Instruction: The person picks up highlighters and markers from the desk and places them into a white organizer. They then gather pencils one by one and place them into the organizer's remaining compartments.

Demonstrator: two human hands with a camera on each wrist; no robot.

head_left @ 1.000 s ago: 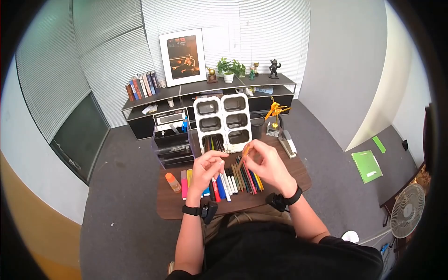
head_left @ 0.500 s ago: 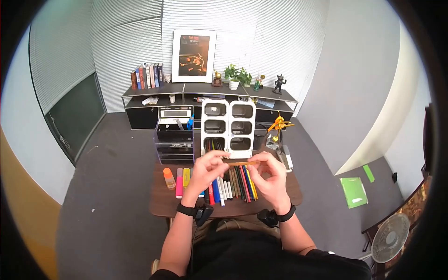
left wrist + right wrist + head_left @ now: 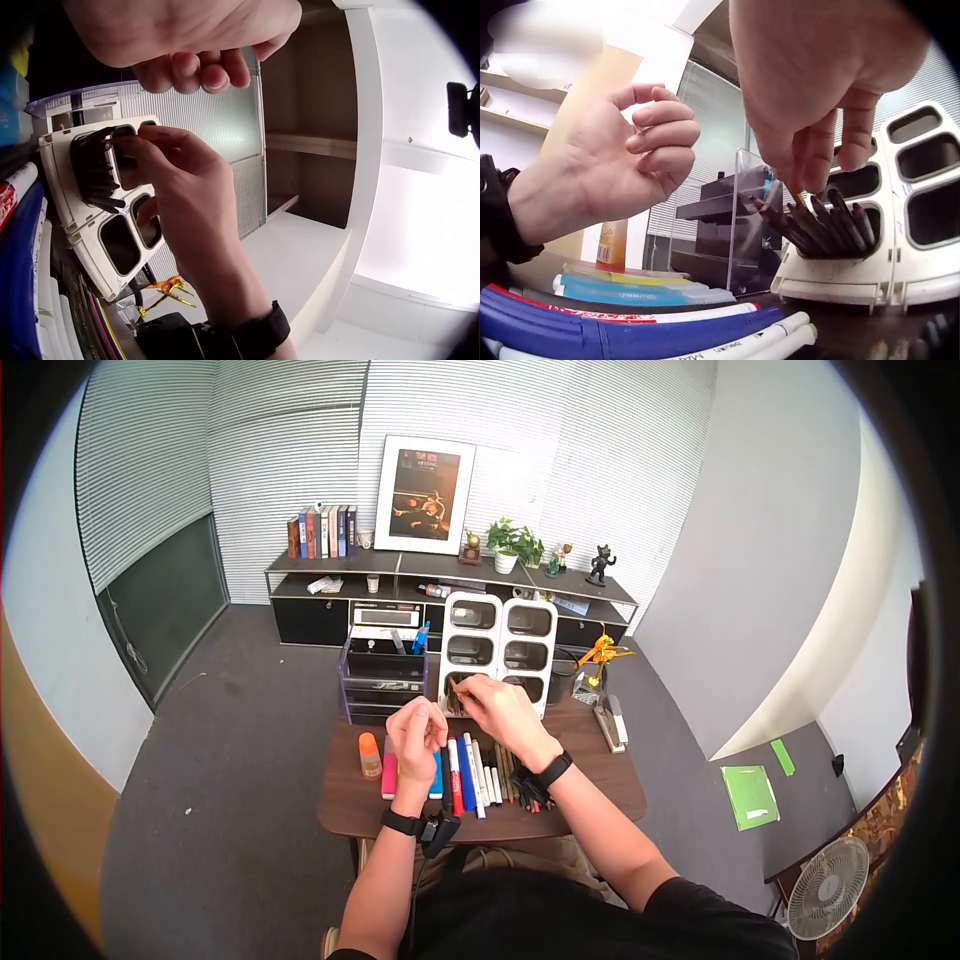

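My right hand (image 3: 503, 712) pinches a thin brown pencil (image 3: 454, 692) at the lower left compartment of the white organizer (image 3: 500, 652). Its fingers point down over a bundle of dark pencils (image 3: 840, 229) standing in that compartment in the right wrist view, and they hide much of the held pencil. My left hand (image 3: 416, 736) hovers over the markers to the left, fingers loosely curled, palm (image 3: 604, 161) turned inward and holding nothing. Under the hands lie a red marker (image 3: 457, 790), a blue marker (image 3: 467, 775), white markers (image 3: 491, 785) and several pencils (image 3: 507, 770).
An orange-capped bottle (image 3: 370, 758) stands at the table's left. Behind it is a clear-sided drawer unit (image 3: 385, 685). At the right are a stapler (image 3: 611, 725) and a golden figurine (image 3: 601, 652). A low shelf (image 3: 420, 568) runs along the back.
My right hand has moved left and forward from beside my left hand to the organizer, carrying the pencil. My left hand has drawn slightly back from the pencil, its fingers more curled.
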